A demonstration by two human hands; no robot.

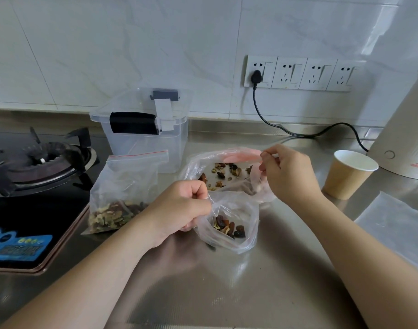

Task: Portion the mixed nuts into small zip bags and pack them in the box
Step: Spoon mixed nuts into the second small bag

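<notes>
My left hand [181, 205] pinches the open mouth of a small zip bag [234, 224] that holds a few nuts and rests on the steel counter. Just behind it lies a large open bag of mixed nuts [227, 172]; my right hand [288, 172] grips its rim at the right side. A filled zip bag [125, 191] with a red seal strip stands to the left, nuts settled at its bottom. Behind that stands a clear plastic box [144, 129] with a black handle and its lid on.
A gas hob [37, 167] takes up the left side. A paper cup [350, 174] and a cream kettle [402, 138] with a black cord stand at the right. Flat empty bags [397, 224] lie at the right edge. Wall sockets [300, 73] sit above.
</notes>
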